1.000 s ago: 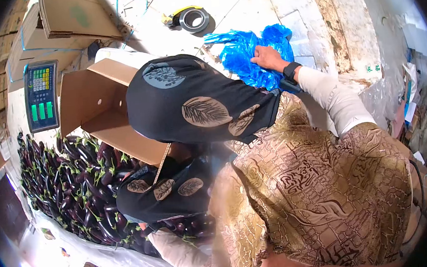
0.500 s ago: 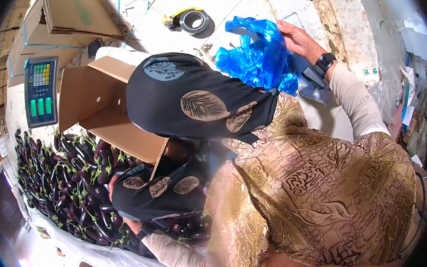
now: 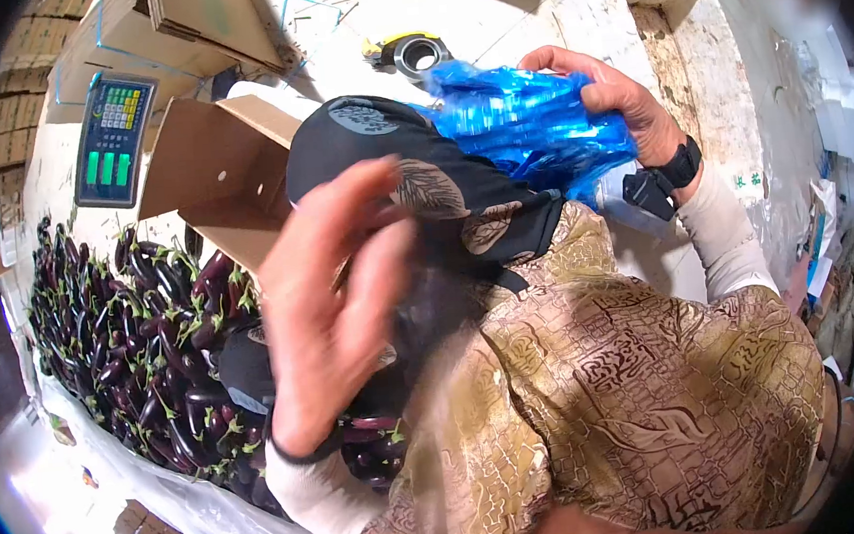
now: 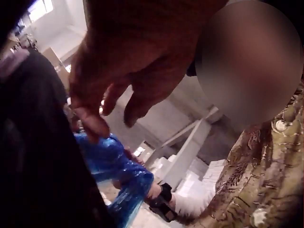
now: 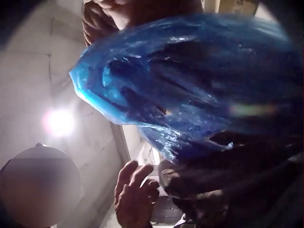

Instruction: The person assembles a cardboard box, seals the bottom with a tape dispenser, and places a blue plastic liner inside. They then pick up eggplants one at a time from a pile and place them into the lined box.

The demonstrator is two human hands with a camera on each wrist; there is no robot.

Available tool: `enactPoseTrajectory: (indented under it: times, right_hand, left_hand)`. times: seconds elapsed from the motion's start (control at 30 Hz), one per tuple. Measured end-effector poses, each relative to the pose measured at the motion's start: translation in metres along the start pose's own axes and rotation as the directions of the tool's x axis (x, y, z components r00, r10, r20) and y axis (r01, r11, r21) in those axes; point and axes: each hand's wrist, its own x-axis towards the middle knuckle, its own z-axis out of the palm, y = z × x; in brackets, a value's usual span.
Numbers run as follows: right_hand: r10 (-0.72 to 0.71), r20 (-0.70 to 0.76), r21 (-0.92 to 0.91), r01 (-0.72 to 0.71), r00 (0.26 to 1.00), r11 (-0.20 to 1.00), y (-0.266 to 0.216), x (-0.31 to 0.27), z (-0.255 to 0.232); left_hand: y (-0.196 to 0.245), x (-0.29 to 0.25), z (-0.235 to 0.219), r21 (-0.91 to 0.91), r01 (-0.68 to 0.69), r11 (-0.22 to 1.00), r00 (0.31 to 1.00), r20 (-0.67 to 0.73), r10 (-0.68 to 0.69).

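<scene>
My right hand [image 3: 625,101] grips a crumpled blue plastic bag [image 3: 536,123], with the thumb and fingers bent at its edge. In the right wrist view the bag [image 5: 180,85] spreads wide below that hand. My left hand [image 3: 335,304] is raised over the leaf-patterned dark cloth on my legs, blurred by motion. Its fingers are loosely bent with nothing between them. The left wrist view has the left hand [image 4: 133,61] hanging above the blue bag [image 4: 118,166], apart from my right wrist.
Many eggplants [image 3: 133,360] lie heaped at the left. An opened cardboard box [image 3: 229,172] stands tipped by my knees. Beyond it are a scale display [image 3: 114,141], stacked flat cartons [image 3: 217,22] and a roll of tape on a dispenser [image 3: 421,57].
My left hand has left the eggplants and come up in front of my legs. The blue bag, held in my right hand, is lifted and spread closer to my knees.
</scene>
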Motion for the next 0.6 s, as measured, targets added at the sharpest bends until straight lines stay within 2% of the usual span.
enactPoseTrajectory:
  times: [0.03,0.07,0.1,0.13,0.2,0.27,0.33,0.37,0.4,0.43,0.47,0.53,0.57,0.6]
  right_hand:
    - [-0.004,0.004,-0.004,0.004,1.0,1.0,-0.003,-0.004,0.008]
    - [0.022,-0.056,0.004,-0.022,0.998,1.0,-0.005,-0.008,0.01]
    - [0.049,-0.114,0.013,-0.048,0.992,0.999,-0.006,-0.01,0.01]
    - [0.044,-0.111,0.014,-0.043,0.993,0.999,-0.007,-0.012,0.007]
    - [0.039,-0.088,0.041,-0.036,0.995,0.999,-0.006,-0.014,0.0]
    - [0.024,-0.093,0.056,-0.019,0.995,0.998,-0.005,-0.018,-0.003]
    - [-0.018,-0.111,-0.096,0.007,0.994,0.995,-0.006,-0.019,-0.006]
    - [-0.039,-0.103,-0.253,0.011,0.994,0.967,-0.009,-0.02,-0.006]
    - [-0.039,-0.106,-0.252,0.011,0.994,0.968,-0.007,-0.019,-0.012]
    - [-0.011,-0.109,-0.26,-0.018,0.994,0.965,-0.002,-0.017,-0.021]
    - [0.017,-0.109,-0.267,-0.046,0.994,0.963,0.005,-0.015,-0.028]
    - [0.006,-0.122,-0.217,-0.033,0.993,0.976,0.015,-0.011,-0.032]
    - [0.176,-0.049,-0.391,-0.181,0.983,0.903,0.015,-0.009,-0.037]
    - [0.349,-0.012,-0.557,-0.296,0.937,0.776,0.015,-0.008,-0.039]
  left_hand:
    - [-0.012,0.008,0.015,-0.023,-0.136,0.99,0.989,0.061,0.137]
    - [-0.011,0.019,0.025,0.101,-0.217,0.971,0.97,0.134,0.203]
    - [-0.007,0.03,0.035,0.111,-0.191,0.975,0.968,0.184,0.169]
    - [-0.011,0.041,0.042,0.286,-0.315,0.905,0.941,0.216,0.259]
    - [-0.021,0.056,0.061,0.281,-0.377,0.883,0.921,0.213,0.325]
    - [-0.028,0.066,0.068,0.355,-0.369,0.859,0.926,0.218,0.308]
    - [-0.029,0.069,0.068,0.425,-0.359,0.831,0.931,0.226,0.287]
    - [-0.027,0.07,0.063,0.312,-0.34,0.887,0.94,0.156,0.305]
    - [-0.025,0.07,0.058,0.19,-0.32,0.928,0.947,0.08,0.31]
    - [-0.024,0.069,0.051,0.04,-0.189,0.981,0.981,0.057,0.187]
    - [-0.02,0.069,0.037,-0.012,-0.086,0.996,0.98,0.179,0.086]
    - [-0.004,0.062,0.021,-0.197,0.129,0.972,0.979,0.183,-0.093]
    - [-0.004,0.06,0.018,-0.307,0.114,0.945,0.988,0.13,-0.077]
    - [0.002,0.06,0.012,-0.371,0.097,0.923,0.995,0.059,-0.081]
